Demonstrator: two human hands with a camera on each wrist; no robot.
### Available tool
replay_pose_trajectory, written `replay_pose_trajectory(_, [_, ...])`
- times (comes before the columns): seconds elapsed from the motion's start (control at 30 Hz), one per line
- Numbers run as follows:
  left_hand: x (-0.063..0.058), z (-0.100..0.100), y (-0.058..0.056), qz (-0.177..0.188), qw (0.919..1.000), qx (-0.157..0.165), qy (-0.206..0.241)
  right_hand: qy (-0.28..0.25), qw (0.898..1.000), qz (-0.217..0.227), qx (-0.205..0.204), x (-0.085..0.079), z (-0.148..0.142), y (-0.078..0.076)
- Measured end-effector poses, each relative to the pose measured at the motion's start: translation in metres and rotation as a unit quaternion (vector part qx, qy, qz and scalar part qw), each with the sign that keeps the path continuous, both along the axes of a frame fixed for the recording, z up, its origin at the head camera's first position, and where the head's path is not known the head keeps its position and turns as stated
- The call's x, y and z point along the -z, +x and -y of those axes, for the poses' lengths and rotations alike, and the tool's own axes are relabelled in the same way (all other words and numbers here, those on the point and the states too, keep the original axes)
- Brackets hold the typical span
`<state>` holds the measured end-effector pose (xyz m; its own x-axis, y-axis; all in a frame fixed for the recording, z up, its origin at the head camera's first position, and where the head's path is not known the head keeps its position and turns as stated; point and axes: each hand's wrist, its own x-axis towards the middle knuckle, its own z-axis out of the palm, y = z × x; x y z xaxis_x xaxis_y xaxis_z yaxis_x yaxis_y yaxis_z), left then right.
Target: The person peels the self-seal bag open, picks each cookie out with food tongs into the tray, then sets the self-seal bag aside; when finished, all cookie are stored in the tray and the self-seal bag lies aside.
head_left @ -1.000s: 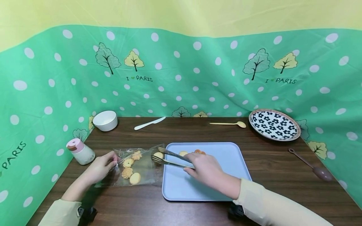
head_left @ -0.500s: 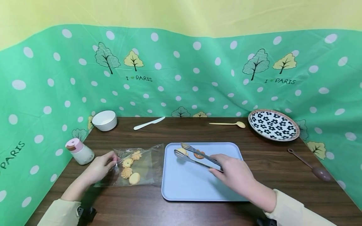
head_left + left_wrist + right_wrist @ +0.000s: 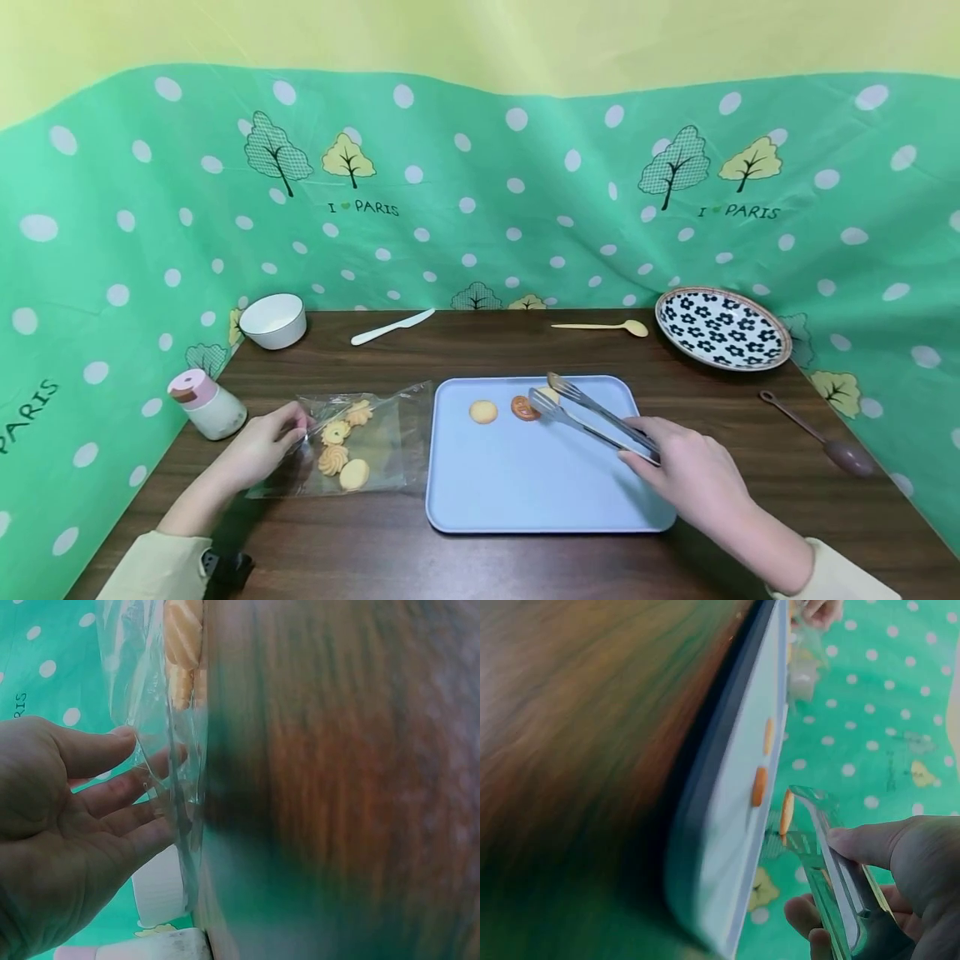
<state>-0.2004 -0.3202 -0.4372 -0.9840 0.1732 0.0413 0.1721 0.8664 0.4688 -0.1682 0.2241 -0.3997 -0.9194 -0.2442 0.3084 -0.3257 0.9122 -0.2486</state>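
Note:
My left hand [image 3: 262, 446] pinches the left edge of a clear plastic bag [image 3: 386, 458], which lies flat on the table. Several cookies [image 3: 334, 460] show inside it, some swirled and one round and smooth. With my right hand [image 3: 693, 471] I grip metal tongs [image 3: 600, 417] over the light blue tray [image 3: 525, 500]. Between the tong tips is a round pale cookie [image 3: 787, 812], held clear of the tray in the right wrist view. On the tray lie a pale round cookie [image 3: 483, 412] and a brown cookie [image 3: 524, 407], the latter close beside the tongs.
A pink-lidded jar [image 3: 207, 405] and a white bowl [image 3: 273, 322] stand at the left. Along the back are a white knife [image 3: 392, 327] and a yellow spoon [image 3: 600, 327]. A flower-patterned plate [image 3: 722, 329] and a brown spoon [image 3: 821, 437] are at the right.
My right hand has moved right with the tongs, carrying the round cookie from the bag's opening, past the tray's left edge, to above the tray's upper right. My left hand has stayed on the bag.

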Motion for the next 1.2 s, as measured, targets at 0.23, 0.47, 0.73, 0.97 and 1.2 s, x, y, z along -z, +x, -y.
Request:
replay_pose_trajectory(0.23, [-0.001, 0.000, 0.000, 0.001, 1.0000, 0.001, 0.000, 0.003, 1.000, 0.020, 0.020, 0.005, -0.017, 0.000])
replay_pose_trajectory(0.47, [-0.002, 0.001, 0.000, 0.000, 1.0000, -0.002, -0.001, 0.005, 0.999, 0.032, 0.027, 0.010, -0.024, 0.001])
replay_pose_trajectory(0.73, [-0.002, 0.001, 0.000, 0.002, 1.0000, -0.003, 0.002, 0.015, 0.997, 0.066, 0.036, 0.010, -0.021, -0.002])
replay_pose_trajectory(0.97, [-0.002, 0.000, 0.000, 0.001, 1.0000, -0.005, 0.004, 0.011, 0.997, 0.067, 0.029, 0.003, -0.009, -0.004])
replay_pose_trajectory(1.2, [-0.002, 0.000, 0.000, -0.003, 1.0000, -0.003, 0.003, -0.003, 0.998, 0.024, -0.050, 0.002, 0.025, -0.011])
